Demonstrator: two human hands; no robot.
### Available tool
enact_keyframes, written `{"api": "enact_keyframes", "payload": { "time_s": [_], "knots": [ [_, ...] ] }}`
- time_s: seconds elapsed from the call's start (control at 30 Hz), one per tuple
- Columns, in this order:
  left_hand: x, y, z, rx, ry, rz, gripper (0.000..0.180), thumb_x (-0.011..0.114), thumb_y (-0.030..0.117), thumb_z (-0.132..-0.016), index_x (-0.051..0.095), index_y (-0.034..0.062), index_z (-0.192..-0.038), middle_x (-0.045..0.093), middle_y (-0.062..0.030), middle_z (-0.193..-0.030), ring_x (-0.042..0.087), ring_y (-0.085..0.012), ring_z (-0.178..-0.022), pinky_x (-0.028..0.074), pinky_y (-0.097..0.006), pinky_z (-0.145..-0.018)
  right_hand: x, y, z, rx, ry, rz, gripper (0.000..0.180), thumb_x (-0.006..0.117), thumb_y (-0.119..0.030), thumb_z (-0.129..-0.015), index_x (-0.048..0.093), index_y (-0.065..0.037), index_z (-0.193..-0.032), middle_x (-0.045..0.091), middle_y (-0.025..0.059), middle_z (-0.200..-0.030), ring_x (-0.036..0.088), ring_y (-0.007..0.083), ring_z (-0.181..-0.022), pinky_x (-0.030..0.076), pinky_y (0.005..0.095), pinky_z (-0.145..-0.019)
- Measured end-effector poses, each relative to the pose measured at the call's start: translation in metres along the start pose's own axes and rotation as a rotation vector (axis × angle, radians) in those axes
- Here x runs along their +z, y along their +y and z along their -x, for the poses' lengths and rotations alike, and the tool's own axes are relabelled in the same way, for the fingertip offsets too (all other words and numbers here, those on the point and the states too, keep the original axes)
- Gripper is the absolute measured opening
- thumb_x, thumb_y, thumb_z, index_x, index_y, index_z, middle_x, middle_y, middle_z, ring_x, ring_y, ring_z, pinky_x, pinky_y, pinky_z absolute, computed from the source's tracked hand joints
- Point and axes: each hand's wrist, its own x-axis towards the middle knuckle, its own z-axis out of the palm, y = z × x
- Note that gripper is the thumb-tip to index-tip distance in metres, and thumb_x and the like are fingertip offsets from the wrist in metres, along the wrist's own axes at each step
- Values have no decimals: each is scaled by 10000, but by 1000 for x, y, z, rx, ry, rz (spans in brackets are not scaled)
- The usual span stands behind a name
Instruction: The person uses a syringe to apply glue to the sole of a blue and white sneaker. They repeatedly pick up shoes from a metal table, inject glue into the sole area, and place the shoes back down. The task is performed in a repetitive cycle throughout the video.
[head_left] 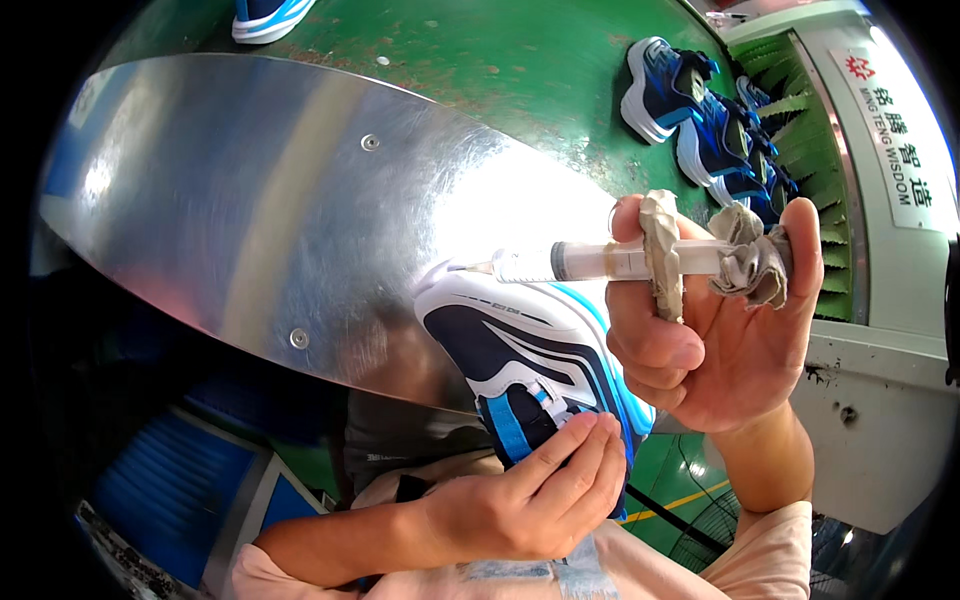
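Note:
My right hand (715, 340) is closed around a syringe (590, 262) held level, its tip pointing left. Tan wrapping is wound about its finger flange, and a crumpled grey cloth covers the plunger end, near my thumb. The tip is at the white sole edge by the toe of a navy, white and light-blue sneaker (530, 345); whether it touches is hard to tell. That shoe lies tilted on its side, toe over the metal plate. My left hand (540, 490) grips the sneaker near its opening, fingers pressed together; the part under the fingertips is hidden.
A shiny metal plate (300, 190) with screws spans the left and middle, beside a green worktop (500, 60). Several matching sneakers (705, 130) stand at the far right, by a machine opening with green strips (820, 160). Another shoe (270, 20) sits at the top left.

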Motion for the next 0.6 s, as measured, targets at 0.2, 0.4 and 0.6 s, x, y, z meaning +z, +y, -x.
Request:
{"api": "enact_keyframes", "payload": {
  "time_s": [0.2, 0.4, 0.6],
  "knots": [
    [-11, -6, -6, 9, -35, 8, 190, 519, 170, -844, 654, 48, -898, 665, -73, -971, 618, -215, -1003, 483, -364, -940, 14, -19, -12, 68, 21, 121, 954, 204, -820, -808, 307, 23, -1243, 422, 29, -625, 331, 81, -473, 282, 208, -396],
    [-1, -3, 3, -3, 4, 18, 174, 534, 147, -833, 656, 42, -898, 657, -71, -980, 623, -223, -980, 496, -359, -920, 12, -9, 7, -47, 60, 240, 977, 296, -856, -757, 312, 18, -1194, 419, 7, -581, 315, 57, -432, 276, 192, -380],
    [-1, -1, 3, -15, 13, 43, 163, 548, 128, -856, 652, 29, -933, 648, -83, -966, 621, -227, -989, 513, -356, -902, -7, 12, 49, -187, 109, 264, 997, 402, -865, -704, 367, 15, -1171, 459, 4, -610, 360, 45, -482, 285, 175, -430]
  ]
}}
